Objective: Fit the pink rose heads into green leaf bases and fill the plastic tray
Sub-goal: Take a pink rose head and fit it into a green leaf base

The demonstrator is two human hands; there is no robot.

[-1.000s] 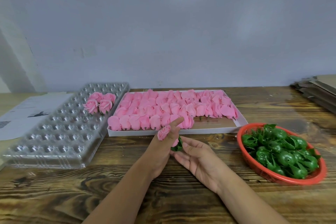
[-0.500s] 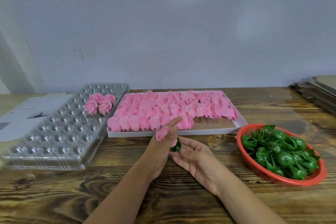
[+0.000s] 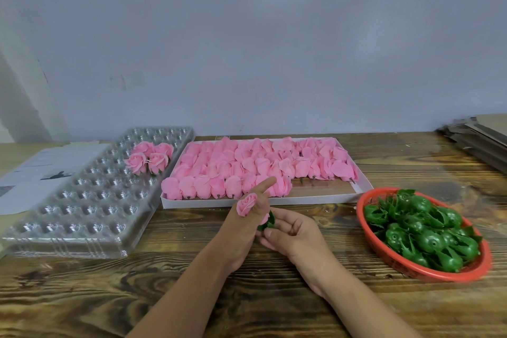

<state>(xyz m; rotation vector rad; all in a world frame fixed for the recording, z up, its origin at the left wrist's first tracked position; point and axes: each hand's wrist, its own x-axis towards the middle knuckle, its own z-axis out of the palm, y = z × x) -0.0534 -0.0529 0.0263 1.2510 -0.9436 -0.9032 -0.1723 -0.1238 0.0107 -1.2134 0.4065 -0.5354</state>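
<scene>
My left hand (image 3: 242,230) holds a pink rose head (image 3: 246,203) upright at the table's middle, its forefinger sticking out. My right hand (image 3: 292,233) meets it from the right, fingers curled on a green leaf base (image 3: 268,223) pressed under the rose. A white box (image 3: 323,196) behind holds several rows of loose pink rose heads (image 3: 247,164). The clear plastic tray (image 3: 90,200) lies at the left, with several finished roses (image 3: 149,158) in its far corner. A red basket (image 3: 428,273) of green leaf bases (image 3: 422,230) sits at the right.
Printed paper sheets (image 3: 35,173) lie at the far left beside the tray. Stacked cardboard (image 3: 480,134) sits at the far right corner. A pale wall stands right behind the wooden table (image 3: 247,310).
Both hands stay together at the same spot. The right hand's fingers have curled more tightly round the green base under the rose.
</scene>
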